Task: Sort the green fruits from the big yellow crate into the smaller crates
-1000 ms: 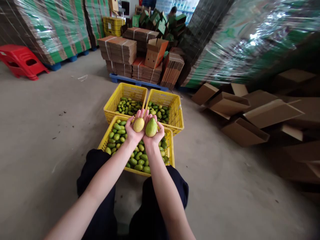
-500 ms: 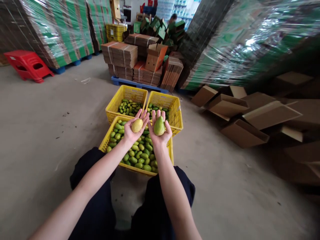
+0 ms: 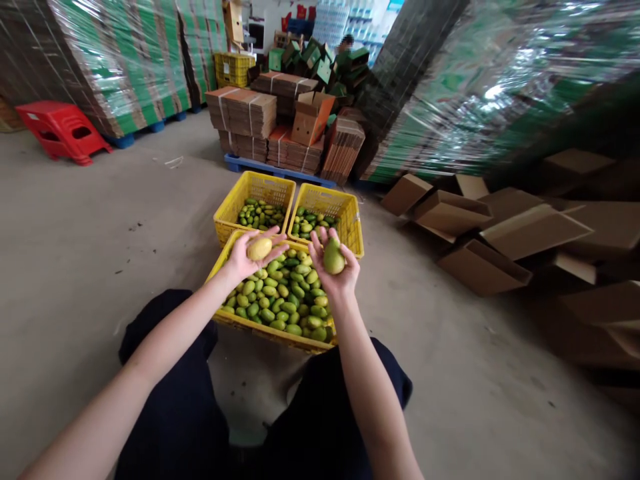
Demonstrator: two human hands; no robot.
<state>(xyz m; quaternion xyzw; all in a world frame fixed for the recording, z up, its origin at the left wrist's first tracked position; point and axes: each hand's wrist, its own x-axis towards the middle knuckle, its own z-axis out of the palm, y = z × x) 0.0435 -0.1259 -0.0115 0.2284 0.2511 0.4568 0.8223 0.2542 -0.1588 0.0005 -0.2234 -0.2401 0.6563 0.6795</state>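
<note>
Palm up, my left hand [image 3: 241,261] carries a yellow, oval, lemon-like fruit [image 3: 259,249], its fingers stretched out to the right. A green, pear-shaped fruit [image 3: 333,259] lies in my right hand [image 3: 342,284], with the fingers loosely curled around it. Both hands are above the front yellow crate [image 3: 270,337], which is full of green and yellowish oval fruits [image 3: 283,293]. Behind it stand two more yellow crates, a left one [image 3: 227,212] and a right one [image 3: 354,223], each with fewer such fruits at the bottom.
Flattened cardboard stacks [image 3: 245,110] rest on a blue pallet [image 3: 280,168] behind the crates. Open cardboard boxes [image 3: 453,213] lie piled at right. A red stool [image 3: 63,130] stands at left. Wrapped pallet loads [image 3: 125,60] flank both sides. A person [image 3: 346,43] is partly visible far back.
My hands have moved apart, the left one leftward and the right one rightward, each still with its fruit. More of the fruits in the front crate now show between them.
</note>
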